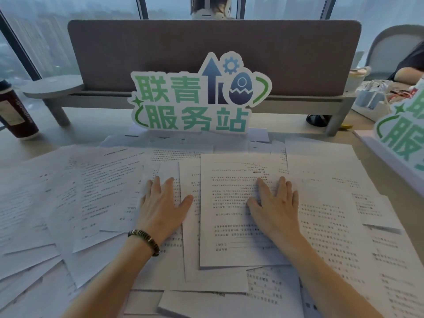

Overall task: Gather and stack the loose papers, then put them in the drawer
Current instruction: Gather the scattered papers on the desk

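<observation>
1. Head view: loose papers cover the desk from edge to edge, overlapping at many angles; all are white sheets with printed text.
2. A small squared-up stack lies on top in the middle, its edges roughly aligned.
3. The left hand lies flat on sheets just left of that stack, fingers straight and slightly spread, thumb out toward the stack's left edge. A beaded bracelet sits on its wrist.
4. The right hand presses flat on the stack's right part, fingers straight and a little apart, gripping nothing.
5. Behind the papers stands a cut-out sign with green characters, against a grey divider panel.
6. A dark bottle stands at far left; a second sign leans at right.
7. No drawer shows.
</observation>
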Demonstrator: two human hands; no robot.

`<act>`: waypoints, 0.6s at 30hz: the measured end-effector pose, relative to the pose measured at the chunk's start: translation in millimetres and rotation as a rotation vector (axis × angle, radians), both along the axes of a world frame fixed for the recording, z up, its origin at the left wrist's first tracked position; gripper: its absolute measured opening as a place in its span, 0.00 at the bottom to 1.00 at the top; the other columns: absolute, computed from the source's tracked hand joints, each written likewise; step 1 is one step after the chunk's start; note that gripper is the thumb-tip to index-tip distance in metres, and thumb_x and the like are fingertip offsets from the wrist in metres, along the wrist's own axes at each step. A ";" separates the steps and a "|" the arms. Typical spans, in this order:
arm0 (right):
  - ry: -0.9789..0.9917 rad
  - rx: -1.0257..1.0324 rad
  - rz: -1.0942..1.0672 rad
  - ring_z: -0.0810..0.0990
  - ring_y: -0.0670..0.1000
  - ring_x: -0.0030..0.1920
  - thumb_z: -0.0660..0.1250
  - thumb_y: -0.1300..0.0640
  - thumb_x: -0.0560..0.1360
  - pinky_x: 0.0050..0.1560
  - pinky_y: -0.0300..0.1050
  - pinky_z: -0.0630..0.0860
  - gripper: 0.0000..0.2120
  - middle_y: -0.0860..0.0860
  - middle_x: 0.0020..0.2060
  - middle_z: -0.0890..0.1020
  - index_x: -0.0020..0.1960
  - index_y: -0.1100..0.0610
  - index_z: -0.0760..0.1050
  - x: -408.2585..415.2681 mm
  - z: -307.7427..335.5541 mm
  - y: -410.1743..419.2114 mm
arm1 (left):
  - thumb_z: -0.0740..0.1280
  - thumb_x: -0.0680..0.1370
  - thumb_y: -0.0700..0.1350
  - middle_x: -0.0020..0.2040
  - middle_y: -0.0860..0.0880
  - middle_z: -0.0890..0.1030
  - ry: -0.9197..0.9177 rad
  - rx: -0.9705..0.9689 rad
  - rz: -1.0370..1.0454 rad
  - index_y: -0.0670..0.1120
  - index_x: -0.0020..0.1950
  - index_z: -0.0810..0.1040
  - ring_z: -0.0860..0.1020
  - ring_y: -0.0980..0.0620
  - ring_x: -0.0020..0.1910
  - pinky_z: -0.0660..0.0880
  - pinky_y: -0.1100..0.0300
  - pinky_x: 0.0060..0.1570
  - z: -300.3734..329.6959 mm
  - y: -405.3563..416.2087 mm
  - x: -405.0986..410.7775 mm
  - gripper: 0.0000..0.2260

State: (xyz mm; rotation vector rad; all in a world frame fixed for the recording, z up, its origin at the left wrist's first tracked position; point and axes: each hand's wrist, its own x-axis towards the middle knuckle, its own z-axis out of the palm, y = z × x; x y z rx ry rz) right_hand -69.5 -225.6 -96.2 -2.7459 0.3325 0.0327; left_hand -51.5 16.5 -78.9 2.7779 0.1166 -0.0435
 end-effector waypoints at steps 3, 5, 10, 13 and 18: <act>0.028 0.067 0.002 0.35 0.60 0.79 0.57 0.40 0.78 0.78 0.57 0.36 0.35 0.60 0.79 0.37 0.81 0.46 0.48 0.5 6.6 -2.3 | 0.52 0.77 0.69 0.80 0.39 0.45 -0.003 0.144 0.024 0.50 0.79 0.51 0.40 0.39 0.78 0.44 0.40 0.75 2.4 1.3 -0.2 0.37; 0.046 0.072 -0.008 0.36 0.60 0.79 0.59 0.32 0.75 0.78 0.58 0.39 0.40 0.60 0.79 0.37 0.81 0.45 0.48 0.7 10.3 -6.7 | 0.49 0.75 0.72 0.79 0.37 0.46 0.038 0.231 0.044 0.50 0.79 0.49 0.41 0.37 0.78 0.44 0.37 0.75 4.2 3.9 1.4 0.40; 0.045 -0.047 -0.024 0.41 0.61 0.80 0.50 0.19 0.68 0.77 0.59 0.45 0.49 0.60 0.80 0.43 0.80 0.45 0.46 1.8 7.6 -14.3 | 0.47 0.75 0.72 0.78 0.38 0.54 0.090 0.222 -0.002 0.50 0.78 0.52 0.51 0.39 0.77 0.53 0.40 0.74 1.4 0.3 5.1 0.39; 0.027 -0.055 -0.027 0.41 0.61 0.79 0.46 0.19 0.68 0.77 0.59 0.44 0.49 0.60 0.80 0.43 0.80 0.45 0.45 0.6 3.1 -12.1 | 0.49 0.76 0.70 0.79 0.42 0.54 0.091 0.131 0.002 0.51 0.79 0.50 0.50 0.42 0.79 0.50 0.42 0.76 4.2 -2.6 5.9 0.38; 0.016 -0.033 -0.028 0.38 0.59 0.80 0.46 0.22 0.71 0.77 0.57 0.43 0.46 0.58 0.80 0.41 0.81 0.46 0.43 -0.9 0.8 -11.5 | 0.57 0.77 0.66 0.78 0.47 0.61 0.031 -0.021 0.012 0.50 0.79 0.55 0.57 0.45 0.77 0.57 0.45 0.75 8.9 -1.3 5.4 0.35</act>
